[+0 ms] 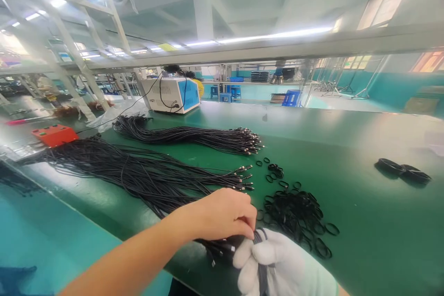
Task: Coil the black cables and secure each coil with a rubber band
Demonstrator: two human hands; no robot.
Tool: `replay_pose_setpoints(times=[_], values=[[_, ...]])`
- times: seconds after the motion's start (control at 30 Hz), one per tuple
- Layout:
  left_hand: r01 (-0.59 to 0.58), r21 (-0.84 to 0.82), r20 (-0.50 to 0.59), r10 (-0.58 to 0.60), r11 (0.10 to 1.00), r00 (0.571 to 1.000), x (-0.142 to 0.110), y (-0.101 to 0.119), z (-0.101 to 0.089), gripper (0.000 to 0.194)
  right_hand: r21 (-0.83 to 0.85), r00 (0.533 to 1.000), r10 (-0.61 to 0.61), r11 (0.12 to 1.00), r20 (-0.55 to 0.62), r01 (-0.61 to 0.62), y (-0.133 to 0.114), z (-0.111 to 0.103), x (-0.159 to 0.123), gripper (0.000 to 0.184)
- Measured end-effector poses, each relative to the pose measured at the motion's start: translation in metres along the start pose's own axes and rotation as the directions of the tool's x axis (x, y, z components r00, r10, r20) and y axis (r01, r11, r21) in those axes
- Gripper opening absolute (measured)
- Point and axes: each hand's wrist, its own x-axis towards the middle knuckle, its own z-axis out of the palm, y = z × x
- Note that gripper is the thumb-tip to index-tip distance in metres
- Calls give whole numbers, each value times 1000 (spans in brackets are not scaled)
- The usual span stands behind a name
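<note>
My right hand (277,259), in a white glove, is closed around a bundle of folded black cable (262,277) at the bottom of the head view. Bare and curled, my left hand (227,215) meets it from the left, its fingertips pinched at the bundle's top. What those fingertips hold is hidden. Loose black cables (163,178) with metal plug ends run across the table behind and under my left arm. Just beyond my right hand lies a pile of small black rubber bands (298,215).
A second bunch of black cables (187,135) lies farther back on the green table (364,222). One tied cable coil (402,171) rests at the right. A white and blue machine (173,95) and a red box (55,135) stand to the left. A rail (243,55) crosses above.
</note>
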Motion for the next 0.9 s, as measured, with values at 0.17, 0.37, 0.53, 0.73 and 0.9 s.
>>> replay_pose_setpoints(times=[0.17,0.37,0.53,0.73,0.9], values=[[215,-447,-76,-277,868,958,-9,2,22,11,44,993,-98,995,66,95,0,8,-1,28],[136,-587,-300,-371,798,879,-23,12,54,14,-171,995,-86,981,55,94,-7,8,0,31],[103,-701,-190,-324,705,927,-24,14,58,20,-464,998,-33,884,52,54,-22,6,-8,30],[48,-583,-306,-274,811,912,-25,21,66,23,-725,997,29,685,-68,-69,-33,10,-23,29],[37,-492,-363,-243,870,900,-30,20,78,31,-804,989,80,575,-127,-150,-31,11,-26,32]])
